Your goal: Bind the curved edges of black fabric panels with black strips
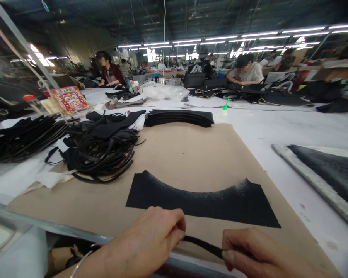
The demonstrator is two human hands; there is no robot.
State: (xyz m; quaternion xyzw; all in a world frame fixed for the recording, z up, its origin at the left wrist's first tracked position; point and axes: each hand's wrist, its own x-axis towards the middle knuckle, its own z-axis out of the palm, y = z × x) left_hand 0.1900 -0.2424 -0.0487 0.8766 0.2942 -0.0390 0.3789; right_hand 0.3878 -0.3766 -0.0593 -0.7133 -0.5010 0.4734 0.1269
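A narrow black strip is stretched between my two hands above the front edge of the table. My left hand pinches one end between thumb and fingers. The other part of the strip is gripped by my right hand, also closed in a pinch. Just beyond them a black fabric panel lies flat on brown paper. Its far edge curves inward and carries a whitish, speckled coating. Part of the strip is hidden behind my right fingers.
To the left lies a tangled heap of black strips. A stack of curved black pieces rests at the paper's far edge. On the right is a board with a dark, worn surface. A small green bottle stands behind; several people work farther back.
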